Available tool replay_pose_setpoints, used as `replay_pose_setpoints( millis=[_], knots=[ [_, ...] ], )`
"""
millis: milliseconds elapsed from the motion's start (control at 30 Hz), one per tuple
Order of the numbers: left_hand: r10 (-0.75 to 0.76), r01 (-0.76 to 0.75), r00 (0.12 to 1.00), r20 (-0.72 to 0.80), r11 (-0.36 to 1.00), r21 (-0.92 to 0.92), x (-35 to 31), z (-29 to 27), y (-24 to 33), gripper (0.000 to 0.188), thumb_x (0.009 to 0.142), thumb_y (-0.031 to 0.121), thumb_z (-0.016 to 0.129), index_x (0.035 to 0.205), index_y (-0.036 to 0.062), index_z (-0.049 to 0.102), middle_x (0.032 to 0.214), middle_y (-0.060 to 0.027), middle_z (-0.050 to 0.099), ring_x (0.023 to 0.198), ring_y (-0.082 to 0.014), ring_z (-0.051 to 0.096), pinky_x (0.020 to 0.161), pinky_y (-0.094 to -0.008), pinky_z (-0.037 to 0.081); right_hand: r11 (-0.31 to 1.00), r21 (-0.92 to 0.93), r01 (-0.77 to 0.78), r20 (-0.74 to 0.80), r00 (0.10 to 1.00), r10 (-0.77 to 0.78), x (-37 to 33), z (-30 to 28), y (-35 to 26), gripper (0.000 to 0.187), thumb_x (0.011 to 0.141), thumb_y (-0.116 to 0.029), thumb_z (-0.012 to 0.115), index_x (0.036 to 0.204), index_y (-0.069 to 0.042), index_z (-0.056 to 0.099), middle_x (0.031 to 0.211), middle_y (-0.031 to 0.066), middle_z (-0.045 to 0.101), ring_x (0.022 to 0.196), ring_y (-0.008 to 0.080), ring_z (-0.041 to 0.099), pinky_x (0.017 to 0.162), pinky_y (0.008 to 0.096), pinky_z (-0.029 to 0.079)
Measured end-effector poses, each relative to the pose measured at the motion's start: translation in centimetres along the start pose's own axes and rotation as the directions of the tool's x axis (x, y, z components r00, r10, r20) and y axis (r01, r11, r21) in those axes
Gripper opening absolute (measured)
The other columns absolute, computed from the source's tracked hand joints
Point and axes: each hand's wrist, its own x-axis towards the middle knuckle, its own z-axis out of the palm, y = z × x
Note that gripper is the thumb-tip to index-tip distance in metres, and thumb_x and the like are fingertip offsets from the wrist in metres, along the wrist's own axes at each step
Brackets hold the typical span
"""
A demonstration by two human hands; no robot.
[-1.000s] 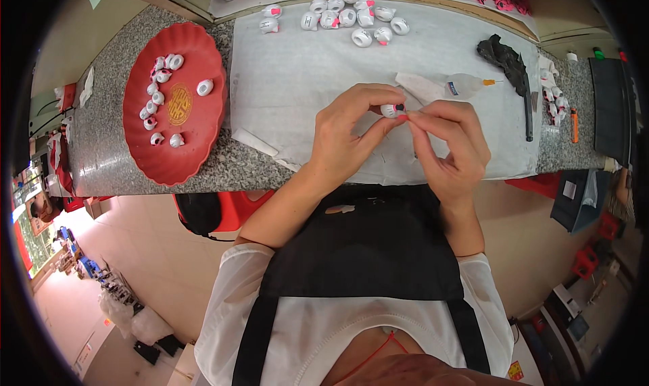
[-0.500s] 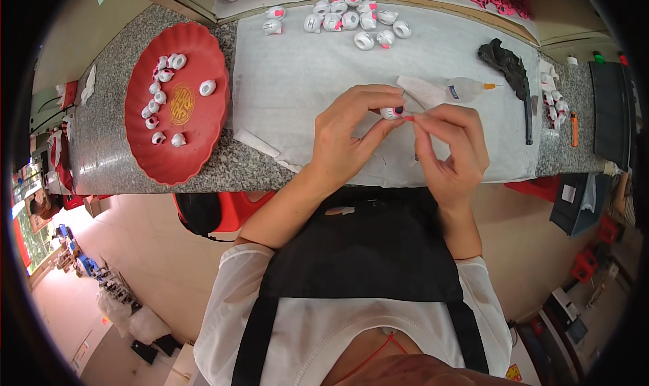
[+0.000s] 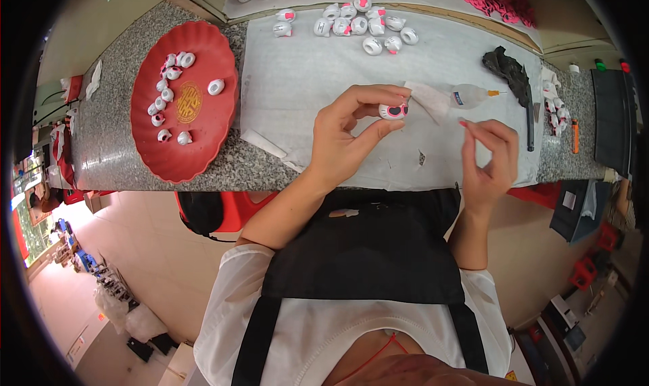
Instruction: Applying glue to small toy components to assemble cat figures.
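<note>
Between the thumb and fingers of my left hand (image 3: pixel 348 132) is a small white cat-head figurine (image 3: pixel 392 111) with a pink-rimmed dark patch on its front. It is held above the white sheet (image 3: pixel 304 105). To its right and apart from it, my right hand (image 3: pixel 492 157) has its thumb and forefinger pinched together. Something small and pink (image 3: pixel 463 123) shows at those fingertips; its exact kind is too small to tell. A folded white tissue (image 3: pixel 430 101) lies just beyond my hands, next to a clear squeeze bottle (image 3: pixel 470 96) with an orange needle tip.
A red scalloped tray (image 3: pixel 220 132) with several white pieces stands at the left. More white cat heads (image 3: pixel 358 26) lie along the back, near a pile of pink pieces (image 3: pixel 497 1). A crumpled black bag (image 3: pixel 506 68), a dark stick (image 3: pixel 530 129) and an orange lighter (image 3: pixel 575 136) are at the right.
My right hand has drawn away to the right from the figurine. My left hand keeps hold of the figurine, whose pink-rimmed front now shows more fully. The view has shifted slightly.
</note>
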Motion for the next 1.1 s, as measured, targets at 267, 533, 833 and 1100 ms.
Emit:
replay_pose_setpoints(
  millis=[267, 533, 833, 1100],
  knots=[
    [-0.067, 0.075, 0.996, 0.057, 0.986, -0.151, 0.1, -0.2, 0.0, 0.022, 0.069, -0.006, 0.054, 0.089, 0.0003, 0.049, 0.1, -0.0135, 0.051, 0.086, -0.0141, 0.052, 0.071, -0.0233, 0.043, 0.95, -0.211, -0.228, -0.038, 0.974, 0.225, -0.1, -2.0, 4.5, 0.014, 0.067, 0.003, 0.057, 0.081, -0.001, 0.056, 0.078, 0.0081, 0.053, 0.069, 0.0158, 0.05, 0.063, 0.0241, 0.041],
    [-0.033, 0.037, 0.999, 0.027, 0.985, -0.167, 0.2, 0.0, -0.1, 0.021, 0.07, -0.005, 0.054, 0.09, 0.0004, 0.049, 0.1, -0.0137, 0.051, 0.086, -0.0139, 0.052, 0.071, -0.0232, 0.043, 0.924, -0.276, -0.267, 0.05, 0.955, 0.291, -0.8, -1.4, 5.3, 0.012, 0.071, -0.005, 0.056, 0.083, -0.002, 0.056, 0.081, 0.0086, 0.053, 0.07, 0.016, 0.05, 0.061, 0.0231, 0.038],
    [-0.013, 0.018, 0.998, 0.064, 0.996, -0.082, -0.3, -0.1, -0.2, 0.021, 0.069, -0.007, 0.053, 0.088, -0.0002, 0.052, 0.097, -0.013, 0.053, 0.085, -0.0157, 0.053, 0.069, -0.0239, 0.044, 0.743, 0.465, -0.481, 0.373, 0.868, 0.328, 0.9, 1.5, -2.6, 0.041, 0.059, -0.006, 0.065, 0.096, -0.003, 0.046, 0.069, 0.0001, 0.042, 0.06, 0.0068, 0.039, 0.056, 0.0176, 0.033],
    [0.033, -0.022, 0.988, 0.153, 0.997, -0.075, -0.5, 0.0, 0.0, 0.02, 0.069, -0.006, 0.054, 0.088, -0.0018, 0.052, 0.092, -0.0121, 0.055, 0.081, -0.0164, 0.055, 0.069, -0.0254, 0.046, 0.501, 0.624, -0.599, 0.593, 0.781, 0.195, 2.3, 4.0, -2.8, 0.029, 0.068, -0.013, 0.061, 0.091, -0.001, 0.049, 0.07, 0.0002, 0.049, 0.059, 0.0045, 0.043, 0.05, 0.0165, 0.034]
  ],
)
